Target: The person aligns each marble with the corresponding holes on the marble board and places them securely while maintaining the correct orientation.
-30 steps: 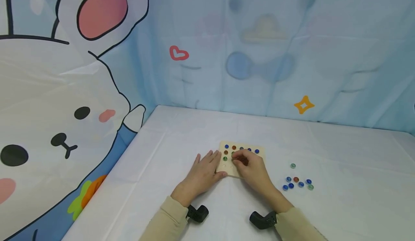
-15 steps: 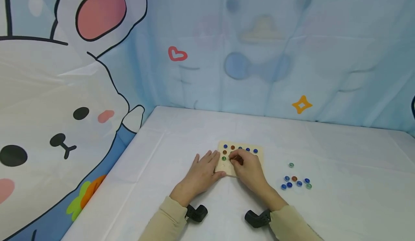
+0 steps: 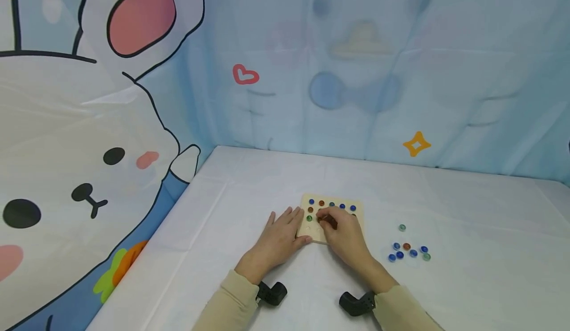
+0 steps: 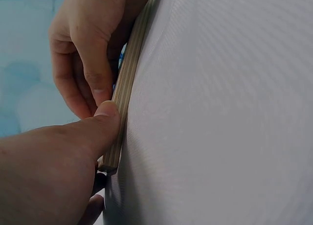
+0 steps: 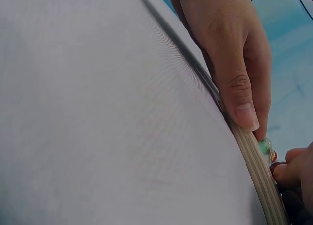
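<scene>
A pale wooden board point(image 3: 315, 233) lies on the white table, with rows of glass marbles point(image 3: 311, 202) in its hollows. Along its left side my left hand point(image 3: 278, 237) lies with straight fingers, and its thumb point(image 4: 107, 115) presses the near edge. Over the board's middle, my right hand point(image 3: 345, 234) pinches a small dark marble point(image 5: 277, 165), low beside a green marble point(image 5: 265, 146). That hand covers the centre and right part of the board, hiding several hollows. The colour of the pinched marble is hard to make out.
Right of the board lie several loose blue, red and green marbles point(image 3: 400, 255), with one green marble point(image 3: 403, 227) farther back. Black wrist cameras point(image 3: 272, 294) sit at both cuffs. A printed curtain point(image 3: 356, 123) stands behind and left of the table.
My right hand has shifted slightly left over the board, its forearm swinging inward, with the fingertips still pinched low. A red marble at the right side now shows. My left hand stays put.
</scene>
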`<action>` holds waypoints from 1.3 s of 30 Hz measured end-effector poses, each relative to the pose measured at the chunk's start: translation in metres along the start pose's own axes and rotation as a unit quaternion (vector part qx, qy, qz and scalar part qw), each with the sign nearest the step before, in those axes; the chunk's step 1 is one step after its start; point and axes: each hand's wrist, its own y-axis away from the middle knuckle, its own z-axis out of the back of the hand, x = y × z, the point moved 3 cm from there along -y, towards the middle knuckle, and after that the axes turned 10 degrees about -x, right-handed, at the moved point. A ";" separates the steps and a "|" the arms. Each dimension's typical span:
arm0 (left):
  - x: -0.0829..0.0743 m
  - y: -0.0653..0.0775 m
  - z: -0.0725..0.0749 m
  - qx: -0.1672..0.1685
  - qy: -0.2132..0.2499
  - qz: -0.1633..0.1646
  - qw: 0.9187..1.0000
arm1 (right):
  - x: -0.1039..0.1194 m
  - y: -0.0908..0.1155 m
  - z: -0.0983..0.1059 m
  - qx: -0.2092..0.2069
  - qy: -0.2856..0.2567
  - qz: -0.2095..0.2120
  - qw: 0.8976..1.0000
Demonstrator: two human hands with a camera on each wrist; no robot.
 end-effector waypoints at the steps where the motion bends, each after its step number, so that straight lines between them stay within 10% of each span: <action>1: 0.000 0.000 0.000 0.002 -0.001 0.001 1.000 | -0.001 0.000 0.000 -0.001 -0.003 0.001 1.000; 39: -0.003 0.000 0.001 0.005 0.010 0.012 1.000 | -0.002 -0.003 0.063 -0.044 -0.010 0.031 0.999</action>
